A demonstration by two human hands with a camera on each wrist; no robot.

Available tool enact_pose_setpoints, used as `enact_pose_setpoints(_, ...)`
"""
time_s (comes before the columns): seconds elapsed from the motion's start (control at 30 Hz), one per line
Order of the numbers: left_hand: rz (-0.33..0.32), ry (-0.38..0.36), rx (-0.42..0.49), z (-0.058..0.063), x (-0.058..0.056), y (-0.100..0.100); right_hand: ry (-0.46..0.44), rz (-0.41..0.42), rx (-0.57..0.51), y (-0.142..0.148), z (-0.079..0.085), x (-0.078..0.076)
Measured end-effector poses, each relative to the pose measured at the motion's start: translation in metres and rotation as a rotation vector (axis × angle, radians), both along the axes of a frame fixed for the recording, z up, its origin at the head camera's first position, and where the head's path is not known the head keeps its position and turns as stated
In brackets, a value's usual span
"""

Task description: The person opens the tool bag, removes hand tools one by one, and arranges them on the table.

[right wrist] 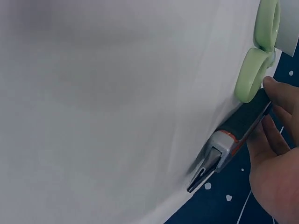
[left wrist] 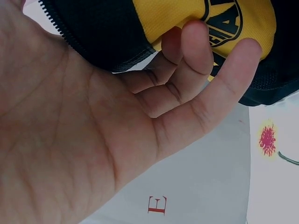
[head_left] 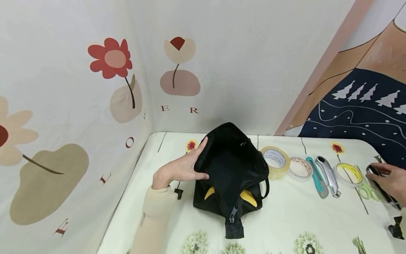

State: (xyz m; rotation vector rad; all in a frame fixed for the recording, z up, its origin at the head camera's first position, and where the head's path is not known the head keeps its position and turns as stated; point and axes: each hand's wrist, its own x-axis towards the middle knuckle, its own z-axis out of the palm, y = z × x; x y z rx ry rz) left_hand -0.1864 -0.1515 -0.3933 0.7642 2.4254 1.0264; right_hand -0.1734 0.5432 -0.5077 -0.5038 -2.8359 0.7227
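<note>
A small black bag with yellow patches stands on the table, its zipped mouth gaping. My left hand holds it by the left rim, thumb on the front edge and index finger along the back edge. In the left wrist view, the other fingers bend against the bag's yellow printed part. At the table's right end, my right hand grips a dark-handled utility knife with orange trim and a slotted metal tip. Light green scissors lie beside it.
Right of the bag lie a yellowish tape roll, a clear tape roll, a teal cutter, a silver cutter and a yellow-cored tape roll. A patterned cloth wall rises behind the table.
</note>
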Motion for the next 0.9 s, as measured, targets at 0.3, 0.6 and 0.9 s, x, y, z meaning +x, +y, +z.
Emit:
enact_pose_setpoints(0.3,0.004,0.01,-0.005,0.0,0.0,-0.002,-0.001,-0.006,0.001,-0.006,0.002,0.002)
enact_pose_setpoints(0.6,0.019,0.053,-0.008,0.002,-0.001,-0.002,-0.112,-0.08,0.031,-0.019,0.008,0.002)
enact_pose_setpoints(0.9,0.125,0.101,0.006,0.004,-0.002,-0.006,0.197,0.084,0.147,-0.08,0.032,0.004)
